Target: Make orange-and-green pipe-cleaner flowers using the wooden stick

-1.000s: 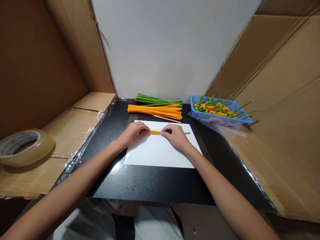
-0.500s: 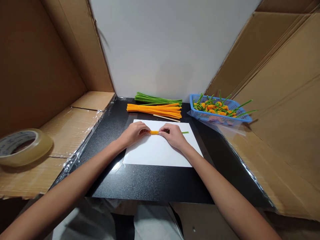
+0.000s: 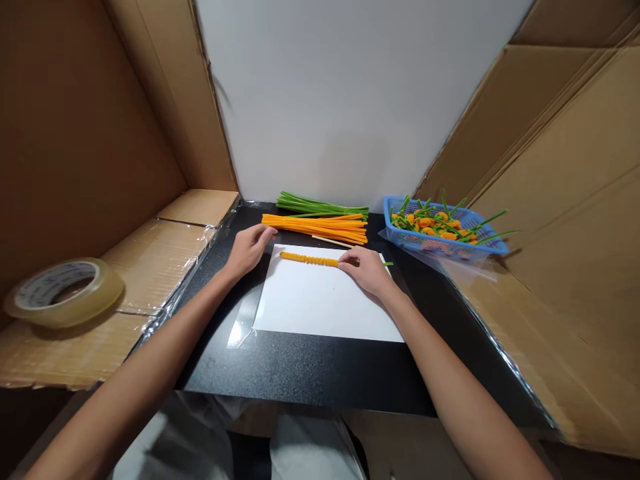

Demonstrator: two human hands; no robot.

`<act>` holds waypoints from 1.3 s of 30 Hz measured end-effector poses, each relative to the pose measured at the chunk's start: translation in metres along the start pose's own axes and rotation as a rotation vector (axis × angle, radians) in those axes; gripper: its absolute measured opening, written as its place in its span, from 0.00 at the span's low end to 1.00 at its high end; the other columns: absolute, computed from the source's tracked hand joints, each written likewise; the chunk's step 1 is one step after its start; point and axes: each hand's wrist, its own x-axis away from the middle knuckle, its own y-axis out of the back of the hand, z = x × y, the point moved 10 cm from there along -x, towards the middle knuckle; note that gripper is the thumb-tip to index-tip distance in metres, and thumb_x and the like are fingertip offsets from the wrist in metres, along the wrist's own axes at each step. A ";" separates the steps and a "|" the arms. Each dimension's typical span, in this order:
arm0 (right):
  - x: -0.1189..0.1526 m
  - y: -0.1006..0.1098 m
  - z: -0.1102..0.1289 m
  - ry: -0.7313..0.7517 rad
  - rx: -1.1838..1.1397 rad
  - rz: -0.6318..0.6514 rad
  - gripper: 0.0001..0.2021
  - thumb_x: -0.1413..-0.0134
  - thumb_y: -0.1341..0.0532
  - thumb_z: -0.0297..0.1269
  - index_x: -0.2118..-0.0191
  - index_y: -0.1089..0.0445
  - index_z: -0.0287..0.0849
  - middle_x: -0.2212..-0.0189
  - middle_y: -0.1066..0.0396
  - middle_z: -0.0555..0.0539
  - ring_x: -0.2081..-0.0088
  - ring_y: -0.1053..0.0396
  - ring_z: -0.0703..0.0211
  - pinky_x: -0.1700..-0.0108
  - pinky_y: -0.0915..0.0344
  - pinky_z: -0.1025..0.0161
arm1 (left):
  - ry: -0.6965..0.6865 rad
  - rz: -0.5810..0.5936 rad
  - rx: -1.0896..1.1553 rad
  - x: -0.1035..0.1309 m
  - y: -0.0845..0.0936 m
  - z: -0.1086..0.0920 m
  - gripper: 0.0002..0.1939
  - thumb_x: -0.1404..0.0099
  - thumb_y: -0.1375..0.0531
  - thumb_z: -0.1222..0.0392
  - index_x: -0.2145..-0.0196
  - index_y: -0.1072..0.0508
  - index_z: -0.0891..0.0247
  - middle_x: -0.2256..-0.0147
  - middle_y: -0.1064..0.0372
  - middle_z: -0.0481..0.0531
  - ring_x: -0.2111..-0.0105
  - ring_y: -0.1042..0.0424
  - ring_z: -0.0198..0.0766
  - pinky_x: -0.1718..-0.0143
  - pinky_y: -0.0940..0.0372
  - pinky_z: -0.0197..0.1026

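A coiled orange pipe cleaner (image 3: 310, 259) stretches across the white paper sheet (image 3: 320, 307), its turns looser than a tight spring. My right hand (image 3: 367, 270) pinches its right end, thumb against fingers. From beyond that hand pokes the tip of a green pipe cleaner (image 3: 389, 264); its middle is hidden behind my fingers. My left hand (image 3: 250, 248) is off the coil, up and to the left of it, fingers loosely bent with nothing visible in them. Its fingertips are close to the left end of the bundle of orange pipe cleaners (image 3: 315, 227).
Behind the orange bundle lies a green pipe cleaner bundle (image 3: 323, 205), and in front a thin stick (image 3: 333, 242). A blue basket (image 3: 445, 243) at right holds orange and green pieces. A clear tape roll (image 3: 65, 293) rests on the cardboard (image 3: 170, 247) at left.
My left hand has let go of the orange coil and moved up and left. The coil is now longer and lies exposed. My right hand still grips its right end. The view has shifted slightly.
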 end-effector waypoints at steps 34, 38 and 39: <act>0.021 -0.035 0.080 0.276 0.132 -0.002 0.13 0.42 0.35 0.36 0.51 0.26 0.45 0.57 0.23 0.44 0.53 0.32 0.49 0.50 0.40 0.53 | -0.261 0.367 0.002 0.030 -0.061 -0.063 0.07 0.34 0.41 0.61 0.67 0.25 0.65 0.68 0.28 0.52 0.66 0.31 0.37 0.65 0.39 0.37; 0.021 -0.042 0.078 0.264 0.144 0.018 0.03 0.40 0.36 0.35 0.63 0.23 0.45 0.65 0.22 0.48 0.60 0.30 0.53 0.54 0.41 0.56 | -0.230 0.332 0.024 0.032 -0.063 -0.069 0.08 0.35 0.40 0.59 0.69 0.24 0.65 0.70 0.28 0.52 0.68 0.31 0.38 0.65 0.39 0.38; 0.020 -0.041 0.077 0.264 0.150 0.020 0.03 0.40 0.35 0.34 0.64 0.23 0.45 0.66 0.22 0.48 0.60 0.30 0.54 0.54 0.41 0.56 | -0.212 0.324 0.027 0.031 -0.062 -0.067 0.08 0.36 0.39 0.59 0.70 0.23 0.64 0.71 0.27 0.52 0.69 0.31 0.38 0.65 0.40 0.38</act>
